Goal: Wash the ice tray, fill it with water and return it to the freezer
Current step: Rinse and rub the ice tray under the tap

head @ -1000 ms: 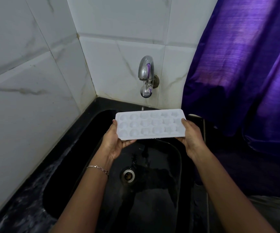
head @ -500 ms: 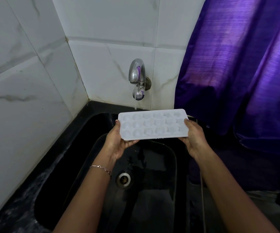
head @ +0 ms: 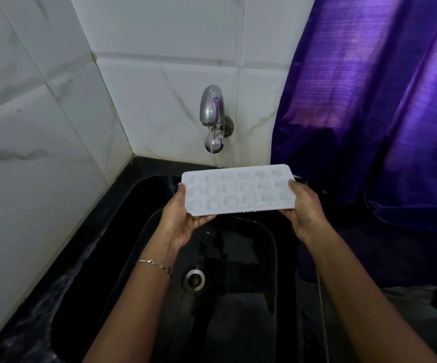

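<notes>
corner of glossy white marble-veined wall tiles (head: 159,35) over a black stone counter (head: 41,310).
a black rectangular sink basin (head: 238,323) with a round metal drain (head: 194,280) is set in the counter; a shiny purple fabric curtain (head: 382,100) hangs at the right, lit in bright patches.

purple curtain (head: 369,100) beside white tiles (head: 159,35)

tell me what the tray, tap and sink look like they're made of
Tray: likely plastic, matt white and slightly translucent, with moulded pockets.
Tap: metal, probably chrome-plated; its shiny curve mirrors the purple curtain.
Sink: glossy black, perhaps stone or composite; wet reflections show on it, but the look leaves the material open.
</notes>
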Demonstrator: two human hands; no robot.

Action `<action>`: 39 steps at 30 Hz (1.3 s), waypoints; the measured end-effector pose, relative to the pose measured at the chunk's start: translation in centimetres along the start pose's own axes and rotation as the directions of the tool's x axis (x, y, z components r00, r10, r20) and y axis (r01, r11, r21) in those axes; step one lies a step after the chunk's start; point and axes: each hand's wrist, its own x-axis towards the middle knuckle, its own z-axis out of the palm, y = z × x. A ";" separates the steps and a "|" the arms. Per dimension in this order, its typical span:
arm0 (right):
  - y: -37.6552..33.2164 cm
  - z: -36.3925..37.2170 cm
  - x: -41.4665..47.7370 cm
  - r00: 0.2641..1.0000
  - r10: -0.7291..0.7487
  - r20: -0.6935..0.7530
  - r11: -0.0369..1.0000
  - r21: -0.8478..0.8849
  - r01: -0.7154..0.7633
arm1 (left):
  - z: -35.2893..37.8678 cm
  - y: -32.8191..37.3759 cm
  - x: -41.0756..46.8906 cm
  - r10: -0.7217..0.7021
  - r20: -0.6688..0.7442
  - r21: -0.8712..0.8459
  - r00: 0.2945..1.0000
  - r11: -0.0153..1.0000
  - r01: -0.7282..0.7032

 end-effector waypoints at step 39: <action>-0.7 -2.3 -0.8 0.996 -0.022 -0.087 0.999 0.041 0.026 | 2.6 -0.9 -0.1 -0.052 0.055 0.024 0.997 0.998 0.051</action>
